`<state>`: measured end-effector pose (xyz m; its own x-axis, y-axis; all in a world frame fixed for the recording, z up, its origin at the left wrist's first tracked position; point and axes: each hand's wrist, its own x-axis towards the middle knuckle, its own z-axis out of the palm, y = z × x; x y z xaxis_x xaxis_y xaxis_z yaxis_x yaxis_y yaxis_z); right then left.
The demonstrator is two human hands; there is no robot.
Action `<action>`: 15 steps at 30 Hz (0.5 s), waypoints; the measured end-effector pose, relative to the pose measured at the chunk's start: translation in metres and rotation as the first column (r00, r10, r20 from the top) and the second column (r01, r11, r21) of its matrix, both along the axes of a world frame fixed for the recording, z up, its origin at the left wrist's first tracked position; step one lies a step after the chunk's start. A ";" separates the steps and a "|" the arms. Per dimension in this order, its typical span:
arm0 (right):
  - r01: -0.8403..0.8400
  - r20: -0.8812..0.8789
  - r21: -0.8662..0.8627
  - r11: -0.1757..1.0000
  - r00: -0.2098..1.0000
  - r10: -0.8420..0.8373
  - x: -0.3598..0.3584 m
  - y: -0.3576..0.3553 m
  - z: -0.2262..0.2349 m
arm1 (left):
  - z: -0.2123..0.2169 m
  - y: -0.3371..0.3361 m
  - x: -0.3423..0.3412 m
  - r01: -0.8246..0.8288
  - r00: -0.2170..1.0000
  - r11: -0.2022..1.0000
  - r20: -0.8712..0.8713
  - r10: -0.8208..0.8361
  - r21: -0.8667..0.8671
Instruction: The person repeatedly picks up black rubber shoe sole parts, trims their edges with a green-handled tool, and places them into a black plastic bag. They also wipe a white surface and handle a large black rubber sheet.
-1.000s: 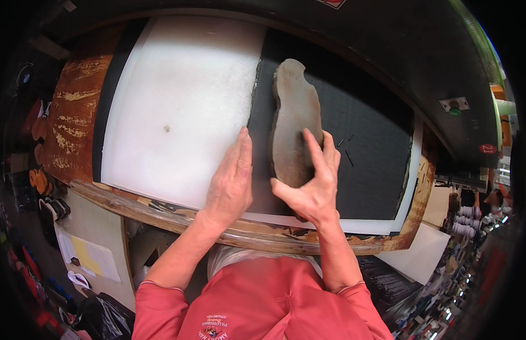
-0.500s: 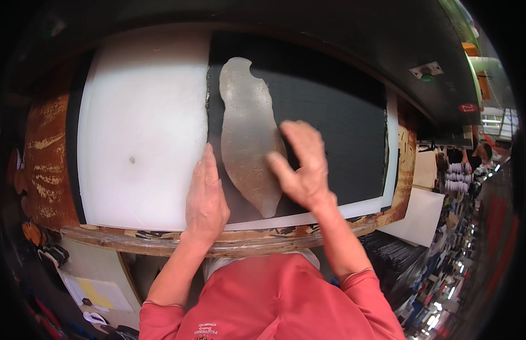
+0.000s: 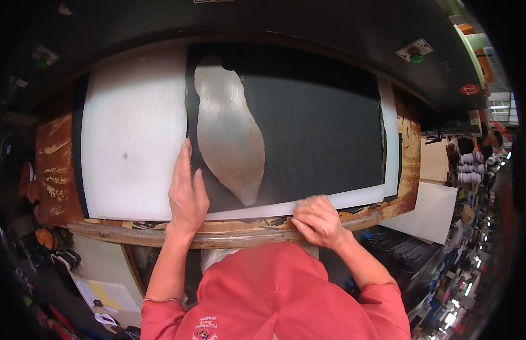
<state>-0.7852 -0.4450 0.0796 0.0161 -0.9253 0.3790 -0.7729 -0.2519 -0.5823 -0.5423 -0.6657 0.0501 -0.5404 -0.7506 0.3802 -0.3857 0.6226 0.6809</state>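
Note:
A long, wavy-edged flat piece (image 3: 229, 133), shiny grey and brownish like metal, lies on a black sheet (image 3: 319, 124). The black sheet rests on a white board (image 3: 132, 113). My left hand (image 3: 188, 198) is at the black sheet's left edge, with fingers stretched along it and thumb apart. Near the front edge of the white board, my right hand (image 3: 319, 220) is curled into a loose fist, slightly blurred. Its curled fingers hide whatever may be inside them.
A worn wooden table (image 3: 53, 164) carries the board, with a rounded front edge (image 3: 234, 239). A dark machine body with a green button (image 3: 416, 58) overhangs the far side. To the right are a white panel (image 3: 430, 212) and dark stacked sheets (image 3: 393, 249).
The black sheet and the flat piece on it have shifted left over the white board. My right hand has left the piece's right side, come nearer to me and curled.

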 end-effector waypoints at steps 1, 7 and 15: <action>0.046 0.008 -0.008 0.999 0.999 -0.046 0.003 0.011 0.001 | 0.001 0.003 0.003 -0.005 1.000 1.000 -0.023 0.005 0.017; 0.149 0.040 -0.070 0.986 0.988 -0.146 0.013 0.039 -0.017 | 0.005 0.062 0.034 0.105 0.986 0.994 -0.129 -0.105 -0.004; 0.258 -0.004 -0.133 0.957 0.965 -0.261 0.022 0.035 -0.043 | -0.026 0.116 0.031 0.130 0.986 0.983 0.117 -0.115 -0.131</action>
